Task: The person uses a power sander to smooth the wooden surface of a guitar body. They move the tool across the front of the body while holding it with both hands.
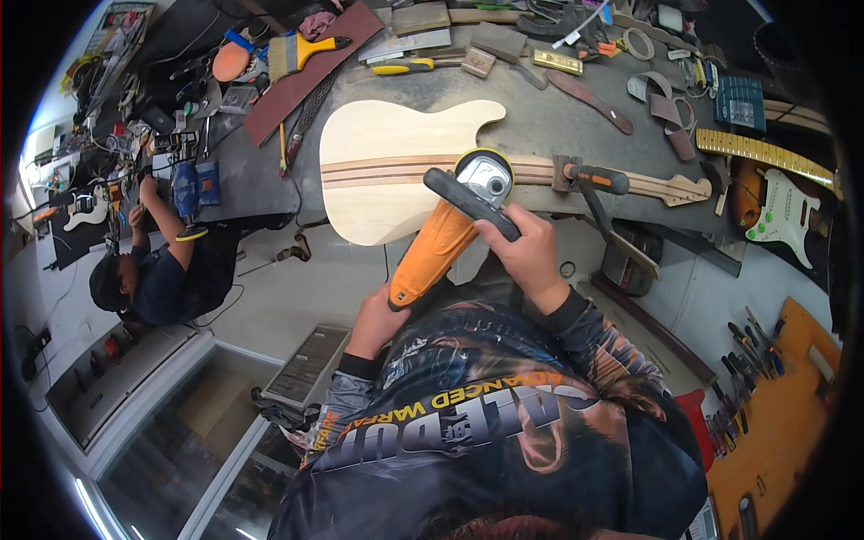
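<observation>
An orange angle sander (436,247) with a silver head and a yellow-rimmed round pad is held between my two hands. My left hand (373,322) wraps round the rear end of its body. My right hand (526,252) grips the black loop handle near the head. The sander's head is over the lower edge of a pale wooden guitar body (387,130), beside its striped centre; whether the pad touches the wood is hidden. A clamp (594,177) with an orange-and-black handle sits across the guitar's neck (657,184), which points right on the bench.
Along the bench's back lie a wide paintbrush (301,52), a yellow-handled knife (402,67), wood blocks (420,18) and sanding strips (668,112). A sunburst electric guitar (781,211) stands at right. Another person (171,270) works at far left. A cord (297,193) hangs over the bench edge.
</observation>
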Tool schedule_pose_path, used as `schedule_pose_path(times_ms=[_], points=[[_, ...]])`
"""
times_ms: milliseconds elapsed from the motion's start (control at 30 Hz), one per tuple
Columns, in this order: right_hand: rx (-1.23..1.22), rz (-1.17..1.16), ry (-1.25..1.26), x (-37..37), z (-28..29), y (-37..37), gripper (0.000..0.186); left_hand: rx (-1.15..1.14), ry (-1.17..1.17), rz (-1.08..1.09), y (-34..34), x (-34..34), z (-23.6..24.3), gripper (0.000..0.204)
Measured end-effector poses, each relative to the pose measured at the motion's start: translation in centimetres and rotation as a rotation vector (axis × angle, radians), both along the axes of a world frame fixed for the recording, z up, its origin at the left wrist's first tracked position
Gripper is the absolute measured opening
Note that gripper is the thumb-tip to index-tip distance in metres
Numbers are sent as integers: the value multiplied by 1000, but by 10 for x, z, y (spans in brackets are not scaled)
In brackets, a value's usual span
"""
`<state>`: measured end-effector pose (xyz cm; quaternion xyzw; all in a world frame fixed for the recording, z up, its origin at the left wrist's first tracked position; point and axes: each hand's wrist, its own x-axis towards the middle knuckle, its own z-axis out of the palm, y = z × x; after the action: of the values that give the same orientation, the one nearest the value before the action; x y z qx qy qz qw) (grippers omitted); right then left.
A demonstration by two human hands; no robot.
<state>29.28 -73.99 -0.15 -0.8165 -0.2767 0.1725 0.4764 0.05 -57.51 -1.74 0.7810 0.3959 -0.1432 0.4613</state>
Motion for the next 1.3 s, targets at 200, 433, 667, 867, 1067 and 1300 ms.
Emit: schedule_pose_path(times_ms=[200, 433, 667, 867, 1067, 1300], points=[[33, 86, -96, -26, -8, 78, 47, -23, 16, 164, 33, -40, -5, 41], [83, 177, -138, -117, -16, 166, 54, -53, 112, 285, 87, -144, -5, 33], [44, 220, -90, -191, -16, 175, 56, -14, 78, 216, 116, -218, -4, 31], [53, 188, -55, -216, -14, 159, 52, -32, 91, 128, 130, -238, -3, 36], [40, 128, -78, -210, -10, 146, 54, -78, 112, 116, 133, -227, -6, 38], [67, 152, -81, -219, -13, 165, 55, -24, 122, 115, 139, -237, -2, 37]])
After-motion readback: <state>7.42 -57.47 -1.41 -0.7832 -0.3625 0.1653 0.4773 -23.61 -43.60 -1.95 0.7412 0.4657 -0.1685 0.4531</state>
